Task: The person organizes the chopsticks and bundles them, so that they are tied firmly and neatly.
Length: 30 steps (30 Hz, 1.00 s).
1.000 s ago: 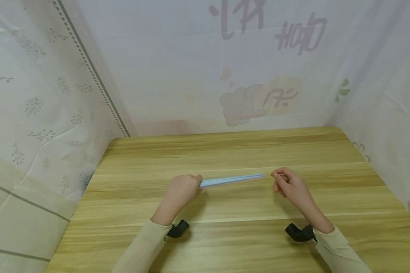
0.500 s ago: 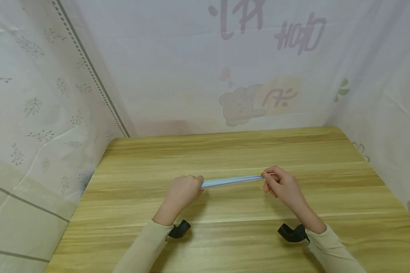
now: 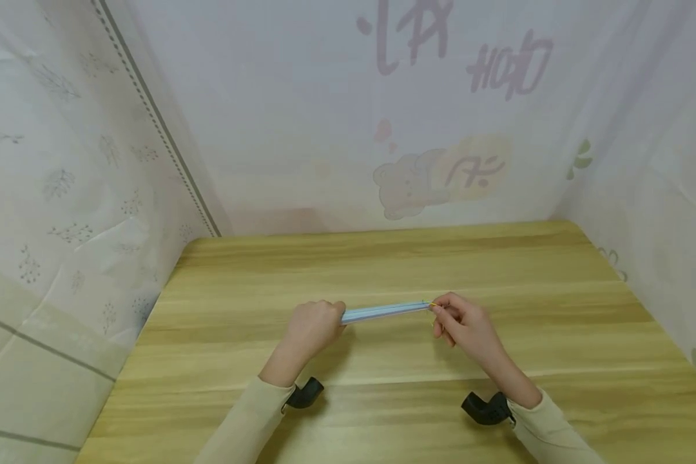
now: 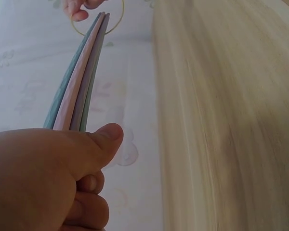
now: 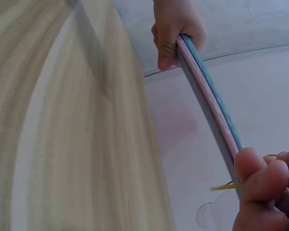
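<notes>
My left hand (image 3: 315,328) grips a bundle of several pastel chopsticks (image 3: 383,312) at one end, fingers curled round them. Blue, pink, purple and green sticks (image 4: 74,86) show in the left wrist view, their narrow ends pointing away from that hand. At those ends my right hand (image 3: 466,325) pinches a thin yellow rubber band (image 5: 224,186) between thumb and fingers. The band's loop spreads around the chopstick tips in the left wrist view. In the right wrist view, the right fingertips (image 5: 250,163) lie right at the sticks and cover their ends.
Below the hands is a wood-grain table (image 3: 383,399). Pale printed curtains (image 3: 301,116) stand behind it and on both sides. A black wrist-camera mount (image 3: 305,393) sits on the left wrist, and another black mount (image 3: 486,408) on the right.
My right hand has moved left, carrying the rubber band from just beyond the chopstick tips onto their ends. The left hand and its bundle have stayed nearly still.
</notes>
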Each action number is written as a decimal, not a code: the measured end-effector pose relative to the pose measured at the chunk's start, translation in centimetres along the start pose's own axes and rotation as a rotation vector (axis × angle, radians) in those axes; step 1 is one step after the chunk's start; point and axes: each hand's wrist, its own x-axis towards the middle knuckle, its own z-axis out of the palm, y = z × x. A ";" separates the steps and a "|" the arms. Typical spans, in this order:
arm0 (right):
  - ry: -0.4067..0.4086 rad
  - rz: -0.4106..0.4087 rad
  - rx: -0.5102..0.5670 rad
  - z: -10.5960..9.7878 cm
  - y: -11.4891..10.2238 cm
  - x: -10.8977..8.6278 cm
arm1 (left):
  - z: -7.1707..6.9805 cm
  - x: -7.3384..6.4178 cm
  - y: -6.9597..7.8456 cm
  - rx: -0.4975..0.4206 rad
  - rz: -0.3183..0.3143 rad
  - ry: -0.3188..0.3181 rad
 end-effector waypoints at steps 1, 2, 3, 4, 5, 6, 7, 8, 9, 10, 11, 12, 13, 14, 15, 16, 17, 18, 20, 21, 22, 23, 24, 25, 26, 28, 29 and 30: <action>-0.007 0.007 0.011 0.1 0.1 -0.2 | 0.0 -0.1 0.0 0.000 -0.003 -0.004; -0.014 0.021 0.023 0.2 0.1 -0.5 | 0.0 -0.1 0.0 0.000 -0.008 -0.007; -0.020 0.034 0.033 0.3 0.2 -0.7 | 0.0 -0.1 -0.1 0.003 -0.012 -0.011; -0.027 0.055 0.049 0.3 0.2 -0.9 | 0.1 -0.1 -0.1 0.003 -0.016 -0.008; -0.032 0.078 0.064 0.3 0.3 -1.2 | 0.1 -0.1 -0.1 0.006 -0.017 -0.007; -0.039 0.096 0.076 0.3 0.4 -1.4 | 0.1 -0.1 -0.1 0.009 -0.017 -0.006; -0.043 0.110 0.085 0.3 0.5 -1.6 | 0.0 -0.1 -0.1 0.009 -0.015 -0.004; -0.047 0.123 0.097 0.4 0.5 -1.8 | 0.0 -0.1 -0.2 0.008 -0.012 -0.003; -0.050 0.129 0.105 0.4 0.6 -1.9 | 0.0 -0.1 -0.2 0.005 -0.008 -0.002; -0.055 0.141 0.114 0.4 0.6 -2.0 | -0.1 -0.1 -0.2 0.001 -0.004 -0.002; -0.056 0.146 0.121 0.5 0.7 -2.1 | -0.1 0.0 -0.3 -0.001 -0.003 -0.003; -0.058 0.158 0.134 0.6 0.8 -2.2 | -0.2 0.0 -0.3 -0.006 -0.002 -0.001; -0.057 0.169 0.150 0.7 0.9 -2.3 | -0.3 0.0 -0.4 -0.010 -0.002 -0.002; -0.057 0.181 0.167 0.8 1.0 -2.4 | -0.3 0.1 -0.4 -0.013 -0.002 0.000; -0.055 0.200 0.190 0.8 1.0 -2.5 | -0.4 0.1 -0.5 -0.013 0.001 0.006; -0.053 0.225 0.216 0.9 1.1 -2.6 | -0.4 0.1 -0.5 -0.011 0.004 0.011; -0.048 0.247 0.242 1.0 1.2 -2.7 | -0.5 0.2 -0.6 -0.007 0.006 0.019; -0.045 0.274 0.267 1.1 1.3 -2.7 | -0.5 0.2 -0.6 0.001 0.011 0.027; -0.036 0.326 0.287 1.3 1.6 -2.8 | -0.6 0.3 -0.7 0.013 0.020 0.043; -0.032 0.352 0.287 1.4 1.8 -2.8 | -0.6 0.3 -0.8 0.018 0.025 0.049; -0.033 0.375 0.281 1.5 1.9 -2.8 | -0.6 0.3 -0.8 0.019 0.026 0.052; -0.036 0.391 0.272 1.5 2.1 -2.7 | -0.7 0.3 -0.8 0.018 0.029 0.056; -0.042 0.404 0.261 1.6 2.3 -2.7 | -0.7 0.3 -0.9 0.017 0.029 0.056; -0.050 0.412 0.250 1.6 2.4 -2.7 | -0.7 0.3 -0.9 0.013 0.029 0.056; -0.062 0.415 0.249 1.7 2.6 -2.8 | -0.7 0.3 -0.9 0.011 0.029 0.053; -0.087 0.403 0.244 1.7 2.7 -2.9 | -0.8 0.3 -1.1 0.006 0.025 0.047; -0.099 0.395 0.243 1.7 2.7 -2.9 | -0.9 0.3 -1.1 0.006 0.019 0.043; -0.116 0.377 0.240 1.7 2.7 -3.0 | -0.9 0.3 -1.2 0.003 0.013 0.036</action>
